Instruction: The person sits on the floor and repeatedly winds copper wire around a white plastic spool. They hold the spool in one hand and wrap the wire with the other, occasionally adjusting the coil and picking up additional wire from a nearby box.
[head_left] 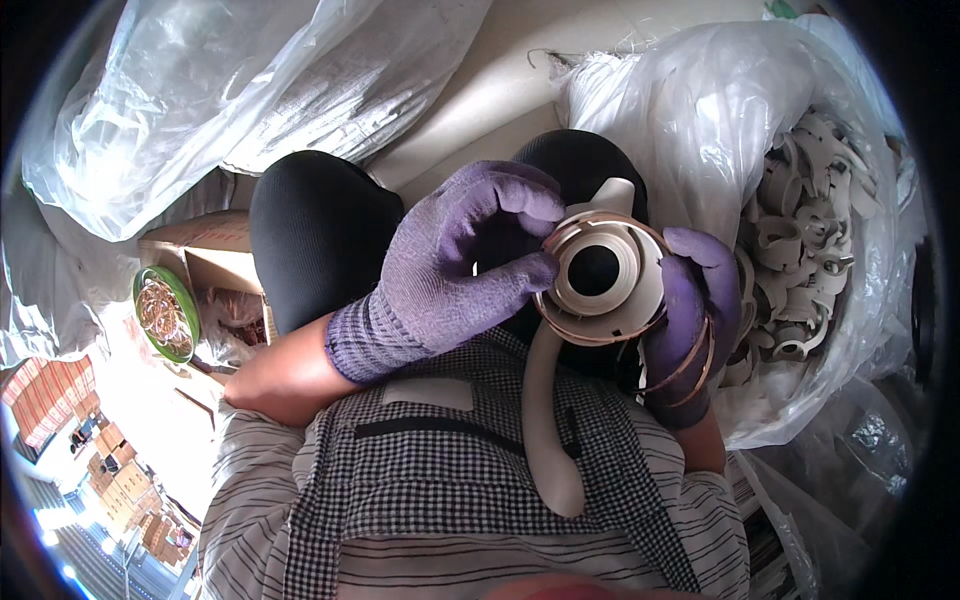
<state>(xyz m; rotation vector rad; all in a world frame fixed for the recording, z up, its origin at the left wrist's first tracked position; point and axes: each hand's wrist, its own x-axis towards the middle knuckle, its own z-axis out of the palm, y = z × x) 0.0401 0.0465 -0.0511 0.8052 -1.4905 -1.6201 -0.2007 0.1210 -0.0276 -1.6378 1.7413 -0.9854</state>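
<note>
A beige plastic part point(640, 300) with a round, stepped opening, a short spout-like tab and a long curved handle is in front of me. A thin copper-coloured ring point(580, 341) lies around its rim. My right hand point(700, 285), in a purple glove, is closed around the part's right side, its fingers partly hidden behind it. Several more copper-coloured rings point(707, 365) hang looped over that hand. At the left of the rim, my gloved left hand point(460, 255) pinches the ring between thumb and fingertips.
On the right, a clear plastic bag point(700, 110) holds many similar beige parts point(790, 250). A green-rimmed bowl point(190, 300) of copper-coloured rings stands at left beside a cardboard box point(210, 235). Large plastic sheeting point(260, 90) lies at the far left. My knees flank the work.
</note>
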